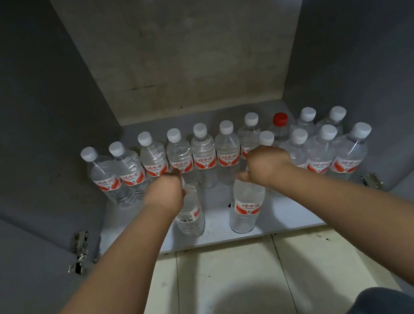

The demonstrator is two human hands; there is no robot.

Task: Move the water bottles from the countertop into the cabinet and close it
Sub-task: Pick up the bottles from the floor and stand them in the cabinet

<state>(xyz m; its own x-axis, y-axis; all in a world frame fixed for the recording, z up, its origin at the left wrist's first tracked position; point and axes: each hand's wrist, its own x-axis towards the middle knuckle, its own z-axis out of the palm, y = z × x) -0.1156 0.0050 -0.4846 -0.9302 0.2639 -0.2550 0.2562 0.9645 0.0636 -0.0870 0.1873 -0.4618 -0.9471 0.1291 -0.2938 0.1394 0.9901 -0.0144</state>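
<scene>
Placing step. My left hand (168, 188) grips one bottle (190, 219) by the neck, my right hand (268, 164) another (246, 205); both stand on the cabinet floor (218, 226) before the back row (204, 154). Next, I judge: release, withdraw without knocking neighbours.

Floor (231, 285): pale cream tiles with dark grout lines, speckled with grime near the upper edge; a round shadow falls across the middle. Light: dim and cool overall, brighter on the tiles than in the recess above them. Rear wall (181, 50): bare, mottled grey-beige, stained. Hinges: metal, one at left (80, 251), one at right (370, 180).
</scene>
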